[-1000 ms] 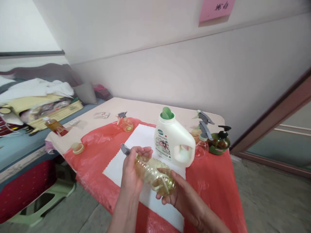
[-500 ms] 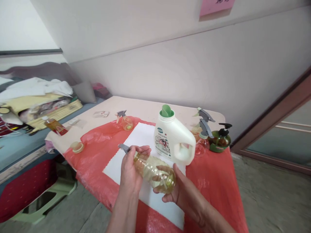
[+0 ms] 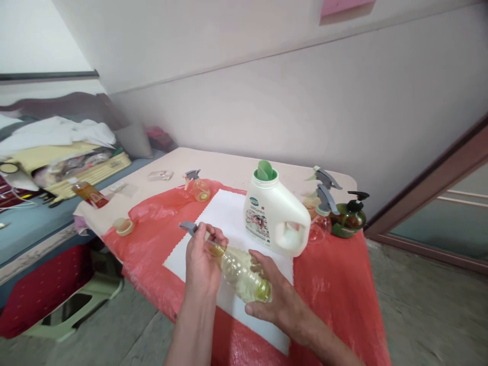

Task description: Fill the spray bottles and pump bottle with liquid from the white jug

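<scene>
Two bare hands of ours are at one bottle (image 3: 242,272), see-through and yellowish, which we have aloft over the sheet (image 3: 219,216) and nearer to us than the jug (image 3: 272,223). We have it tilted, its grey trigger (image 3: 189,227) up at the left and its base down at the right. Our left hand (image 3: 204,259) holds it by the neck, the fingers curled in around it just below the trigger. Our right hand (image 3: 276,290) is at the base, its fingers set wide, thumb on the near side and the rest toward the far side; whether they bear any weight we cannot tell. The sheet, white with a zigzag edge, lies on red plastic (image 3: 335,305), which covers much of our bench (image 3: 224,158). We see the jug upright, a green spout (image 3: 265,171) in its mouth. Right of it are a clear sprayer (image 3: 320,229) and a dark green pump (image 3: 347,218), side by side, with another grey trigger behind them. Left of the sheet we have a small sprayer (image 3: 201,191) and, well apart from it, a round cap (image 3: 124,227). An amber bottle (image 3: 90,194) lies at the bench's left edge, by the bed (image 3: 26,223). Below we see a stool (image 3: 72,317).
</scene>
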Demonstrator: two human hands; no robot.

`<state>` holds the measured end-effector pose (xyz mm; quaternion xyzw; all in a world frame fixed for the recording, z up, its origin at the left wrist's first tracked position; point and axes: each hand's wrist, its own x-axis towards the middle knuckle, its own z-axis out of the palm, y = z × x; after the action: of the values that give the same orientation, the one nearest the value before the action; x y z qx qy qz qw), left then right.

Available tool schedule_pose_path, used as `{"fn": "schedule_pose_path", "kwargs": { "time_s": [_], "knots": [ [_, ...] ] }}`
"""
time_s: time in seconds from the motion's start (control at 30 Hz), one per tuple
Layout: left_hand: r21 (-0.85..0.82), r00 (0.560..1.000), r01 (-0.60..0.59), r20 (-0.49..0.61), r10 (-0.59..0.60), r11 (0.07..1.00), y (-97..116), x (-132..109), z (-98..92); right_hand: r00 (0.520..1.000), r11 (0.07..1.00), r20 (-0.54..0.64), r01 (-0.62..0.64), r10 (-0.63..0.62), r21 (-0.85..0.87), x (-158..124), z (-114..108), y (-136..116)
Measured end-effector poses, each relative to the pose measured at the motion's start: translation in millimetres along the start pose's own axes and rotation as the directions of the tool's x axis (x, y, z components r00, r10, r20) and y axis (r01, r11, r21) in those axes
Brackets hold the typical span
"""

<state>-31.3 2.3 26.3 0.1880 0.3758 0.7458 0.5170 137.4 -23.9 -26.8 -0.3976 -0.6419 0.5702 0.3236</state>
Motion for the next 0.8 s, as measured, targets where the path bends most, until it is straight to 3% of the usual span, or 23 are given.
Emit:
{"fn": "schedule_pose_path", "kwargs": {
  "time_s": [0.17,0.23,0.3,0.43,0.5,0.6,0.7,0.8],
  "knots": [
    [0.063,0.998,-0.048,0.052,0.045,0.997,-5.4,-4.9,6.3,0.997,0.907,-0.079,-0.011,-0.024,-0.422,1.7,3.7,7.4],
    [0.017,0.992,-0.112,-0.048,0.113,0.994,3.8,0.7,1.1,0.995,0.836,-0.098,-0.033,-0.024,-0.547,3.4,-0.8,11.8],
    [-0.056,0.956,-0.217,-0.216,0.201,0.974,20.5,10.0,-10.0,0.990,0.793,-0.138,-0.066,-0.022,-0.605,5.2,-9.8,14.3],
    [-0.071,0.812,-0.414,-0.480,0.332,0.908,52.7,27.0,-36.6,0.961,0.803,-0.271,-0.202,0.052,-0.560,10.1,-29.0,16.3],
    [-0.023,0.768,-0.422,-0.540,0.344,0.906,57.6,29.7,-42.8,0.946,0.849,-0.313,-0.234,0.086,-0.473,13.8,-32.1,18.8],
    [-0.017,0.787,-0.375,-0.534,0.309,0.927,52.6,27.6,-39.2,0.942,0.910,-0.334,-0.158,0.023,-0.384,19.5,-25.8,27.0],
    [-0.036,0.811,-0.399,-0.479,0.334,0.916,45.0,23.6,-30.4,0.951,0.931,-0.296,-0.022,-0.093,-0.365,25.1,-11.3,38.3],
    [-0.040,0.813,-0.403,-0.474,0.338,0.914,40.6,21.7,-26.7,0.955,0.945,-0.268,0.034,-0.126,-0.324,32.2,3.8,50.3]
  ]
}}
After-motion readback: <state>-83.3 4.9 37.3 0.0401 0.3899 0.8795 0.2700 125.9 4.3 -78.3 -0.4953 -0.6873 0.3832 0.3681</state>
